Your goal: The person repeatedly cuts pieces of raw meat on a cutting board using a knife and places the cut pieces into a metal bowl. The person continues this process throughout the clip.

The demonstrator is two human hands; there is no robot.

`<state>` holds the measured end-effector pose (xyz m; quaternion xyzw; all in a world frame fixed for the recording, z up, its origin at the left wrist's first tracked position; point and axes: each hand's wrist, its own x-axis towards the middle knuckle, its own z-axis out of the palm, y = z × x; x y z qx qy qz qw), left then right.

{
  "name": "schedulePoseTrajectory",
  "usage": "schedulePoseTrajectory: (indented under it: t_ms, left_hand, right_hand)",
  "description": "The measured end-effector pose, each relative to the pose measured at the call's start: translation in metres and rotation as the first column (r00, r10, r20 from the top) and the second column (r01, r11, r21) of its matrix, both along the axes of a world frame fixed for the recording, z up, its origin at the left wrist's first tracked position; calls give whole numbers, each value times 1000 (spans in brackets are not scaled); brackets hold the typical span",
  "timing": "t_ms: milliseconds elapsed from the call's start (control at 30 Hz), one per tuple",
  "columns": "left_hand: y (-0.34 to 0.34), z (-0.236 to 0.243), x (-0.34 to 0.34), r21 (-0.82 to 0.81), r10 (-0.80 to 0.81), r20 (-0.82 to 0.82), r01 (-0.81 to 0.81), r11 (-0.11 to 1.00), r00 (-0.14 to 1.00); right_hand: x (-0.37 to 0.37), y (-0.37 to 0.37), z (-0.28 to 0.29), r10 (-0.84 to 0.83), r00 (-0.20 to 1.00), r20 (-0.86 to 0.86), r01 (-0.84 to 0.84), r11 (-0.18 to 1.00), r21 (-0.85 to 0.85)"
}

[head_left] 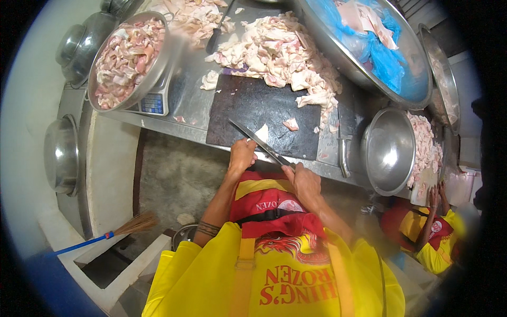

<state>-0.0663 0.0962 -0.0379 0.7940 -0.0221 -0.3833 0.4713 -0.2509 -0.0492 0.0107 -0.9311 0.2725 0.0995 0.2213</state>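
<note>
My right hand (pixel 306 182) grips the handle of a long knife (pixel 257 141), whose blade slants up and left over the near edge of a dark chopping board (pixel 259 108). Close to the blade on its left, my left hand (pixel 243 154) is closed with curled fingers; what they hold is hidden. A small white scrap (pixel 262 132) shows just beyond the blade. Further right on the board lies a pinkish piece of meat (pixel 290 124). A large heap of pale raw skin or meat pieces (pixel 277 50) covers the board's far side and spills to its right.
At left, a steel bowl of meat pieces (pixel 129 66) sits on a scale (pixel 153 104). A second knife (pixel 344 153) lies right of the board, beside an upright steel bowl (pixel 390 152). A big basin (pixel 359 68) holds blue plastic. A co-worker (pixel 430 230) works at right.
</note>
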Motion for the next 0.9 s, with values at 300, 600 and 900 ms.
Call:
schedulePoseTrajectory:
  t_ms: [300, 600, 900]
  left_hand:
    - [6, -1, -9, -44, -109, 132, 116, 992, 985]
    - [6, 0, -13, 4, -251, 219, 257, 966, 943]
    - [23, -5, 6, 90, -227, 274, 210, 973, 934]
  right_hand:
    - [20, 9, -27, 23, 1000, 2, -22, 974, -224]
    - [-4, 2, -10, 24, 1000, 20, -16, 939, -345]
    - [24, 11, -26, 64, 996, 67, -32, 916, -400]
